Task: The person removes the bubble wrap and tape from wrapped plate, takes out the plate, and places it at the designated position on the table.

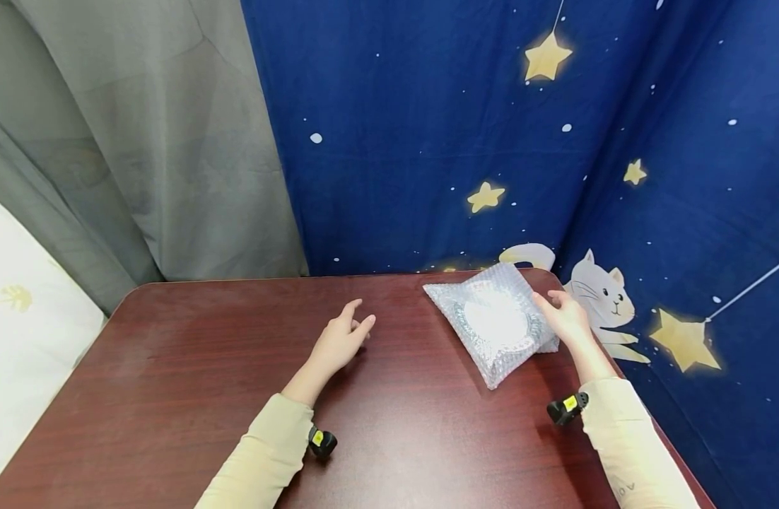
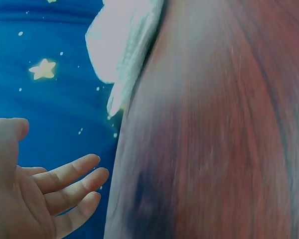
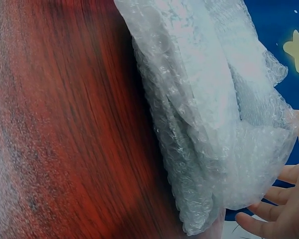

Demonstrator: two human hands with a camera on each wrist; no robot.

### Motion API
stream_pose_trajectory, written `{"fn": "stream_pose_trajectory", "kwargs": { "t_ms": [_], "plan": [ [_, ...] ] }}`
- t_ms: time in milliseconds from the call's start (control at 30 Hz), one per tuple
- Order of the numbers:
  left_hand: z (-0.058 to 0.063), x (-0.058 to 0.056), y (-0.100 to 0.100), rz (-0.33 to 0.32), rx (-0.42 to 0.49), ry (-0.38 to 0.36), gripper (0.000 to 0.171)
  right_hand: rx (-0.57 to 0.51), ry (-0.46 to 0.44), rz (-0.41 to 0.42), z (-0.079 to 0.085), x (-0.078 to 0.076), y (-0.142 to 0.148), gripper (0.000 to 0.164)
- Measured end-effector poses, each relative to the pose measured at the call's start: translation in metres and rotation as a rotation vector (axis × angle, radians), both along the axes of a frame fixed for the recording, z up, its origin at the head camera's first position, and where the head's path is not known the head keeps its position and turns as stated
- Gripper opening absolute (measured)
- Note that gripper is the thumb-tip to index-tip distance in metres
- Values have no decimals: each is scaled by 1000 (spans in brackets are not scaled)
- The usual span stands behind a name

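A bubble-wrapped package (image 1: 496, 318) lies near the table's far right corner in the head view. A bright white round shape shows through its clear wrap. At its right edge is my right hand (image 1: 564, 314), thumb by the wrap and fingers loosely spread. In the right wrist view, the bubble wrap (image 3: 204, 104) stands between the camera and part of that right hand (image 3: 284, 199); a firm grip is not visible. My left hand (image 1: 338, 341) hovers over the table left of the package, holding nothing. Its fingers spread loosely in the left wrist view.
The dark red wooden table (image 1: 192, 367) spans the front, its right edge close beside my right arm. Behind it hang a grey curtain (image 1: 205, 155) and a blue star-patterned curtain (image 1: 415, 141). Each wrist carries a small black camera (image 1: 322, 443).
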State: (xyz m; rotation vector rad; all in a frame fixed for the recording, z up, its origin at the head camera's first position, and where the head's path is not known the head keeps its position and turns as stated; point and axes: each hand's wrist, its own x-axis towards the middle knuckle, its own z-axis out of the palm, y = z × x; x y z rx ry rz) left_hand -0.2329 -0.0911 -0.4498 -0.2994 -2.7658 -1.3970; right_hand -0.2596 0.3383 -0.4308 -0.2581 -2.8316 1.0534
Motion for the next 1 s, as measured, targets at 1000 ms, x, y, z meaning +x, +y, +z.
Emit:
{"fn": "stream_pose_trajectory", "kwargs": {
  "t_ms": [1000],
  "plan": [
    [-14, 5, 79, -91, 317, -226, 63, -63, -80, 17, -14, 3, -1, 77]
  ]
}}
